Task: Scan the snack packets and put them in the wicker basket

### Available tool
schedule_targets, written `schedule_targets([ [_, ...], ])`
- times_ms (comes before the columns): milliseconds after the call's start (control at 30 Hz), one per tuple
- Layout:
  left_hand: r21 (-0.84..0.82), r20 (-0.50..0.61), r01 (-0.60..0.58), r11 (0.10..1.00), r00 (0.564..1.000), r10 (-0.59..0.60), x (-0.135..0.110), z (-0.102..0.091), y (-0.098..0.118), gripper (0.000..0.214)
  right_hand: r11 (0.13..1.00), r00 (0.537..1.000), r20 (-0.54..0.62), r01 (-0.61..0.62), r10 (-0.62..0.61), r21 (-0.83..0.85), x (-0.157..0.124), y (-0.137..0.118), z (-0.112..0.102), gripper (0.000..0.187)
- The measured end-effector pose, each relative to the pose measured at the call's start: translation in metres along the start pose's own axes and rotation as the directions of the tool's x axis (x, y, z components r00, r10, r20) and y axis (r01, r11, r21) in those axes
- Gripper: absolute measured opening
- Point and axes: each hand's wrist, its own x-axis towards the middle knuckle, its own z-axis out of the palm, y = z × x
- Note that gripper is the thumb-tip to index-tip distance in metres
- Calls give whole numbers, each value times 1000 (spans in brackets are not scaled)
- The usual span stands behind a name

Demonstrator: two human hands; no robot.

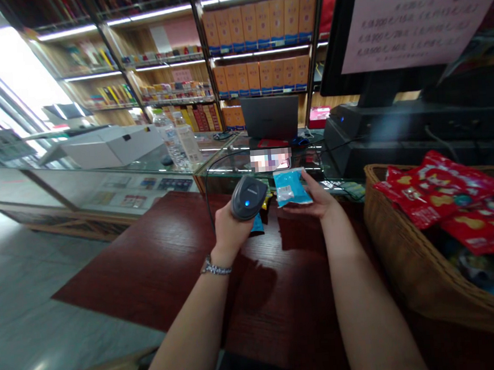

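Note:
A dark barcode scanner (248, 198) with a lit blue light is gripped in my left hand (230, 230), its cable trailing up behind it. Facing it from the right, a blue snack packet (292, 187) with a white barcode label is held by my right hand (318, 196) above the table. The scanner and the packet are apart, with a small gap between them. Partly hidden behind the scanner, another blue packet (257, 224) and a yellow packet (267, 200) lie on the dark red wooden table (162, 254).
On the right a wicker basket (389, 253) holds red snack bags (448, 186). Behind it stands a monitor (334, 41) with a pink paper sign. A laptop (270, 116), bottles (175, 139) and a white box (111, 144) are on the glass counter, before stocked shelves.

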Motion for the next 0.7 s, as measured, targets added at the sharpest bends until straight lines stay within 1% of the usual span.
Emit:
schedule_targets([
  [33, 0, 3, 1, 1000, 1000, -1, 0, 0, 0, 22, 1000, 1000, -27, 2, -2, 8, 0, 0, 2, 48],
  [67, -2, 8, 1, 1000, 1000, -1, 0, 0, 0, 21, 1000, 998, -67, 3, -3, 1, 1, 0, 4, 42],
  [133, -15, 20, -1, 1000, 1000, 1, 0, 1, -1, 20, 1000, 990, -140, 3, -8, -31, 5, 0, 7, 24],
  [200, -30, 55, -2, 1000, 998, 3, 0, 1, -2, 17, 998, 990, -136, 38, -45, -56, 9, 2, 8, 14],
  [300, -45, 164, -23, 999, 986, 30, -1, 2, -3, 19, 981, 979, -86, 180, -186, -70, 11, 3, 8, 14],
  [400, -41, 263, -29, 999, 964, 39, -2, 3, -2, 25, 953, 945, -138, 282, -295, -108, 11, 2, 5, 20],
  [533, -34, 318, -13, 999, 948, 23, -3, 4, -1, 26, 936, 925, -154, 334, -348, -110, 9, -1, -2, 16],
  [700, -75, 359, -26, 997, 932, 51, -4, 4, 1, 21, 934, 918, -172, 347, -356, -83, 8, -3, -6, 14],
])
